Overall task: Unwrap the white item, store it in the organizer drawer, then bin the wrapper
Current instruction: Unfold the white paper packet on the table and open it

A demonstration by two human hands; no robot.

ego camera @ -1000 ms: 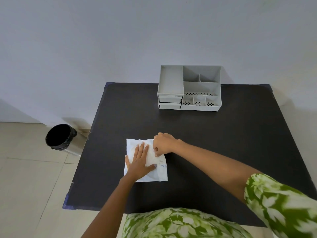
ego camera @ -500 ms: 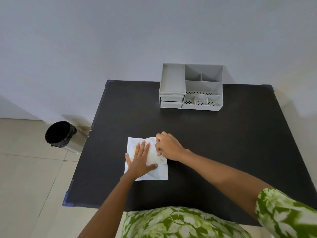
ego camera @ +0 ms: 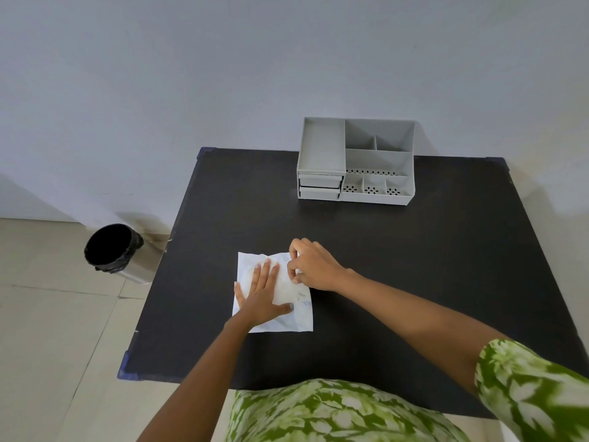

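Still both hands [ego camera: 264, 295] on wrapper [ego camera: 302, 317]

Hands [ego camera: 287, 282] on white wrapper [ego camera: 302, 317]

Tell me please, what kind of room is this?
Probably a plain room at home or a simple workspace: a black square table against a bare pale wall, a grey plastic desk organizer on it, and a small lined waste bin on the tiled floor.

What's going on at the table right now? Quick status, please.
Left hand flat on the white packet, pinning it. Right hand fingers pinching its top edge. Packet not yet open. Organizer drawers shut; bin on floor; nothing in the way.
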